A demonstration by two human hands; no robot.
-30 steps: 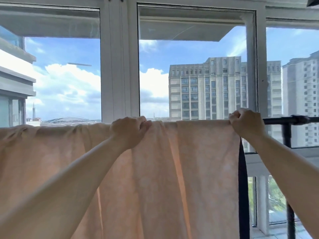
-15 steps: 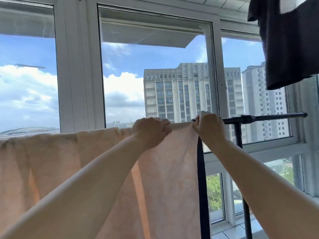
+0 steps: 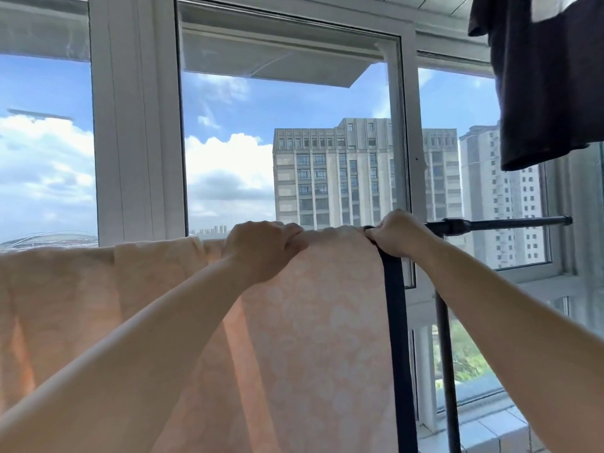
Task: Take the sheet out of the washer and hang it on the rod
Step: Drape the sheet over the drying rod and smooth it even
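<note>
Sheet: a pale peach sheet (image 3: 310, 338) is hanging over the black rod (image 3: 503, 223), draping down in front of the window (image 3: 228, 142) and bunching in folds toward the left.
Left hand: the left hand (image 3: 261, 246) is curling its fingers over the sheet's top fold on the rod.
Right hand: the right hand (image 3: 397, 232) is pinching the sheet's dark-bordered right edge (image 3: 394, 322) at the rod.
Handling: the sheet is looking soft, limp and probably damp-heavy; gripping the top fold is likely the best hold for sliding it flat.
Surroundings: a dark garment (image 3: 549, 80) is hanging at upper right; the rack's upright post (image 3: 444, 371) is standing just right of the sheet's edge, limiting spreading that way.
</note>
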